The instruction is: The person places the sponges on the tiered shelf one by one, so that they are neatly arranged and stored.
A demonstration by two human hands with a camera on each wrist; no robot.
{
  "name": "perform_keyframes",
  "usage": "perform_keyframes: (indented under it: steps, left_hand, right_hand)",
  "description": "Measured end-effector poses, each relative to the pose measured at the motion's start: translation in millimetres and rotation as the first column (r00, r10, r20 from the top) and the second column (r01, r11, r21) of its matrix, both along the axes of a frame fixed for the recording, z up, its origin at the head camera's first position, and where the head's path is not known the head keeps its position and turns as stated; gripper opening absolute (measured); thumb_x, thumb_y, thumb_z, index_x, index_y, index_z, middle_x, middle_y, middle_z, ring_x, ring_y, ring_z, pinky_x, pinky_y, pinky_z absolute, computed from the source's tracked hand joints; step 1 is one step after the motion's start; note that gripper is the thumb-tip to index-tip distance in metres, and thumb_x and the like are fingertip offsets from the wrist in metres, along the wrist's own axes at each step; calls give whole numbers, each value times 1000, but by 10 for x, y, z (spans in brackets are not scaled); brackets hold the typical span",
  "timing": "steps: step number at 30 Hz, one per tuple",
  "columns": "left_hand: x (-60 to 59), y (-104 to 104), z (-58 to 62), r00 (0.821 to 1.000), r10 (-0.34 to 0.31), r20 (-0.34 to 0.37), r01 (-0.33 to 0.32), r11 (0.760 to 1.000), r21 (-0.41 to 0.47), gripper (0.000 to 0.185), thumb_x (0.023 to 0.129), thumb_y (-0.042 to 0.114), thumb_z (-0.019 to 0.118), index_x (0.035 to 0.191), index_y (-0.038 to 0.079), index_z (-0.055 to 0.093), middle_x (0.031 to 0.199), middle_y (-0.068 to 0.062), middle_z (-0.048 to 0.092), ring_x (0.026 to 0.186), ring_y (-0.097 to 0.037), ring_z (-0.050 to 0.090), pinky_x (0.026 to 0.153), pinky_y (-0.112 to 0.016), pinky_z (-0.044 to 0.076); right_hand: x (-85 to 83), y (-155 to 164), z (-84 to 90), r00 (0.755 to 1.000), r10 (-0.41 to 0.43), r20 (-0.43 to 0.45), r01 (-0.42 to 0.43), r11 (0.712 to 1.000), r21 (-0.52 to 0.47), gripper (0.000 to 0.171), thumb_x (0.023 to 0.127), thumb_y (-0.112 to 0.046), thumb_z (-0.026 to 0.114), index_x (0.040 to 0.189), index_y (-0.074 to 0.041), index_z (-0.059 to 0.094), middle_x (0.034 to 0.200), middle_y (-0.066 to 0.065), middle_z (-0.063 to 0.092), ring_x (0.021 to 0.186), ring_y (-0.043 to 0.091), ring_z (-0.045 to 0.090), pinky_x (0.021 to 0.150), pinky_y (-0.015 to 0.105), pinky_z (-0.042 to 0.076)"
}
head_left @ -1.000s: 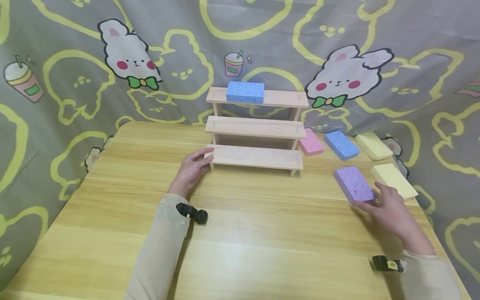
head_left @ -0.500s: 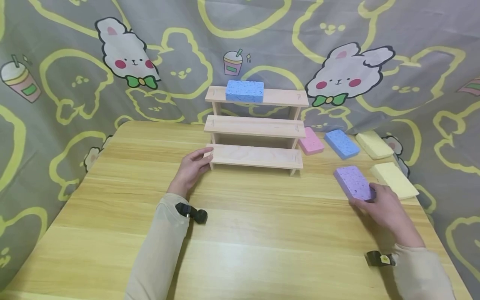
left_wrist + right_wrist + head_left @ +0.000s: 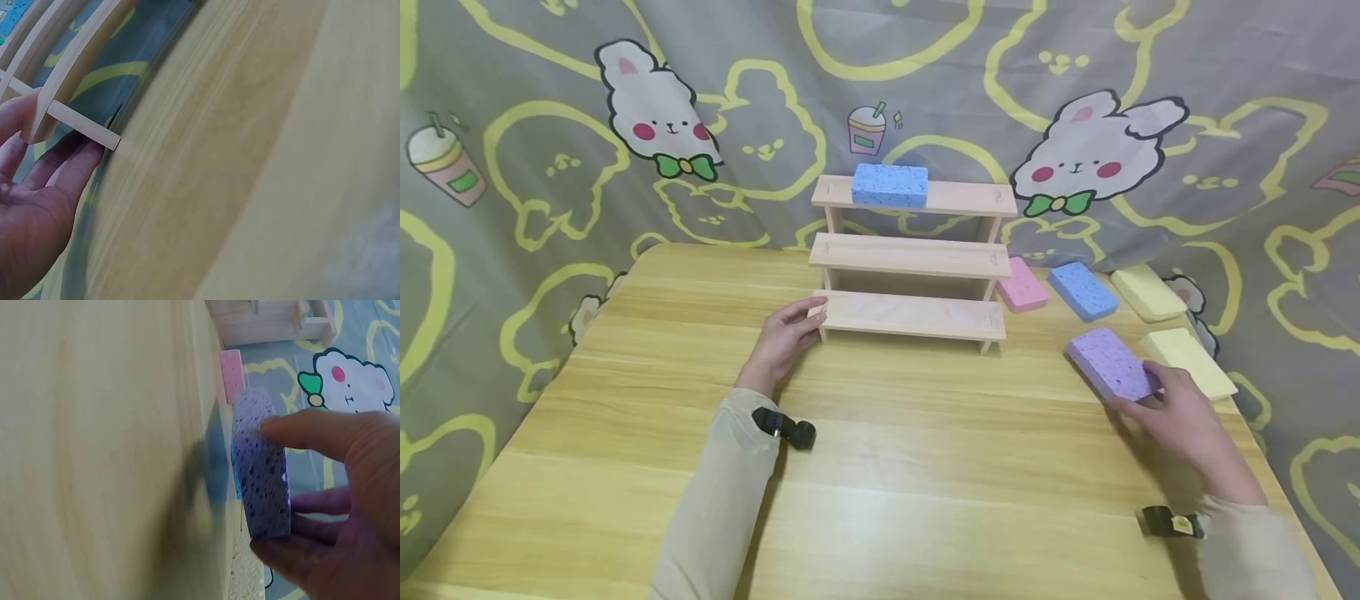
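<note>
A three-tier wooden rack (image 3: 913,254) stands at the back of the wooden table (image 3: 887,467), with a blue sponge (image 3: 891,184) on its top shelf. My left hand (image 3: 797,321) grips the left end of the bottom shelf, thumb on top and fingers (image 3: 69,165) below the side post (image 3: 81,128). My right hand (image 3: 1157,396) holds a purple sponge (image 3: 1108,362) at the table's right side. In the right wrist view the purple sponge (image 3: 262,469) is pinched between thumb and fingers, slightly off the tabletop.
Right of the rack lie a pink sponge (image 3: 1022,285), a second blue sponge (image 3: 1082,290) and two yellow sponges (image 3: 1146,292) (image 3: 1187,362) near the right edge. A patterned cloth hangs behind and around the table.
My right hand has moved forward from the purple sponge's near end, closed round it and lifted it a little. The left hand has stayed on the rack.
</note>
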State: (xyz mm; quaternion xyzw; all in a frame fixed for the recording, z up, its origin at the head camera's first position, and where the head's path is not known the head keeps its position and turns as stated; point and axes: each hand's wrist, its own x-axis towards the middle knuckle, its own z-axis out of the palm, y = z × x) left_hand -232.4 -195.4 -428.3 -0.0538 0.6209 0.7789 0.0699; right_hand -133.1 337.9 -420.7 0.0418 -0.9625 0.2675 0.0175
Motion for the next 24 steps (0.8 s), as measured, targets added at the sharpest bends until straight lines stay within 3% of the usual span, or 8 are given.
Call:
perform_keyframes:
  steps: [11,13,15,18,21,24]
  left_hand:
    - [0,12,-21,1000,3,-7,-3,1000,-9,41,95,1,63,135,-4,54,155,-7,35,133,-24,44,98,-30,50]
    - [1,11,-23,1000,3,-7,-3,1000,-8,41,95,1,63,135,-4,54,155,-6,35,133,-24,44,99,-30,50]
    - [2,10,-22,1000,9,-4,-9,1000,-2,41,95,1,63,135,-4,54,155,-6,36,132,-24,45,99,-31,50]
    - [6,10,-17,1000,17,3,-17,1000,5,41,95,1,63,135,-4,54,154,-6,37,130,-25,48,98,-31,50]
    - [10,12,-13,1000,19,12,-20,1000,8,41,95,1,63,135,-3,55,154,-5,38,129,-25,49,98,-31,50]
    - [13,16,-5,1000,16,15,-16,1000,5,41,95,1,63,135,-3,54,154,-5,36,128,-25,49,99,-32,50]
  right_hand:
    - [3,-27,82,997,43,-65,-51,991,-124,76,88,-22,76,142,13,37,134,37,36,117,57,40,93,71,37]
    - [-22,-48,98,994,52,-92,-67,985,-161,72,88,-17,76,142,13,39,134,35,36,119,53,40,105,52,41]
    - [-59,-74,104,991,61,-119,-84,977,-196,69,88,-13,76,141,13,40,134,34,36,120,51,39,109,27,38]
    - [-114,-121,118,986,66,-151,-103,963,-247,65,87,-8,75,140,13,42,134,30,36,120,48,39,97,-1,28]
    - [-164,-170,137,984,64,-169,-110,953,-281,64,87,-5,75,140,11,44,135,24,38,122,44,40,98,2,30]
    - [-199,-204,156,982,58,-181,-110,950,-293,62,86,-5,75,139,8,47,135,19,40,122,30,44,100,6,34]
